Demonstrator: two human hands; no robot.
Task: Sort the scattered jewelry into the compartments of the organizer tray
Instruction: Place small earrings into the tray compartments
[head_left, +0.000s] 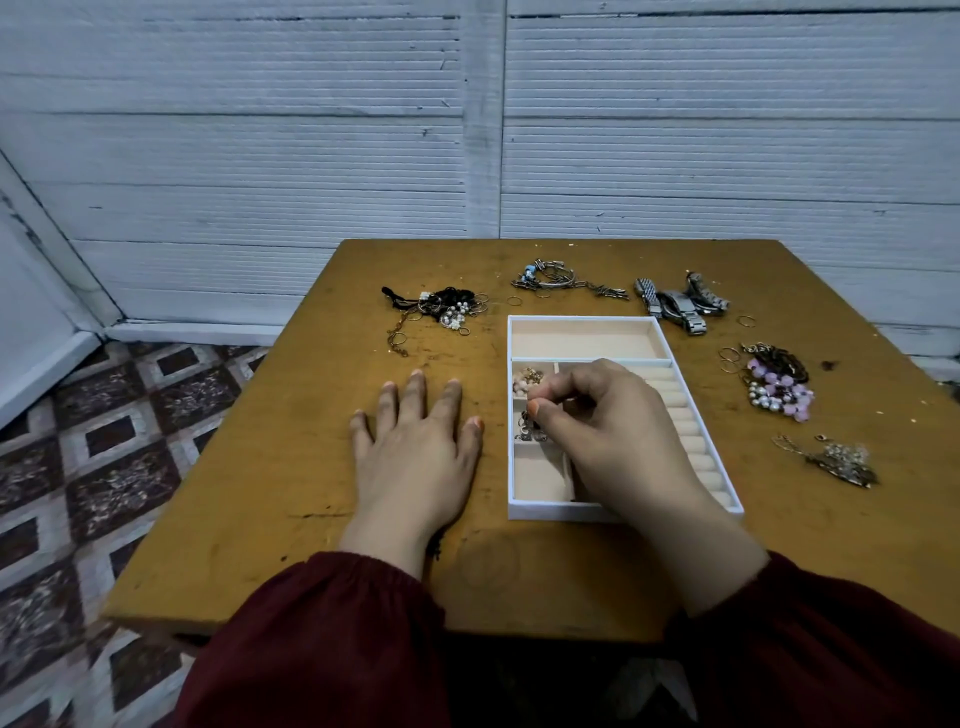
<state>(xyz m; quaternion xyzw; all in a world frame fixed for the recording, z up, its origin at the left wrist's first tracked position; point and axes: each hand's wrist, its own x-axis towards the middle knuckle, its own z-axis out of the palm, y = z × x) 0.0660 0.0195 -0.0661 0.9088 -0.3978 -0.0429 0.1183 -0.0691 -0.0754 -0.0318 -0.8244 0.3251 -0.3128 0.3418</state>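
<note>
A person sits at a worn yellow-brown table (291, 467), seen from above their own arms in dark red sleeves (322, 623).

A white organizer tray (510, 467) with a peach lining lies on the table right of centre. It has one wide compartment at the far end, three small compartments down its left side and ring rolls (685, 415) along its right side.

The left hand (415, 441) rests flat on the table just left of the tray, palm down and fingers spread, holding nothing.

The right hand (608, 421) reaches over the tray with its fingers curled. Its thumb and forefinger pinch a small metal piece (529, 422) at the middle small compartment. The farthest small compartment holds pink and gold earrings (527, 379).

More jewelry lies scattered around the tray:
- a tangle of black cords and gold rings (441, 306) to the far left
- silver bracelets (550, 278) beyond the tray
- metal wristwatches (680, 304) at the far right
- a purple and pearl bead necklace (779, 387) to the right
- a gold chain piece (831, 457) nearer the person
</note>
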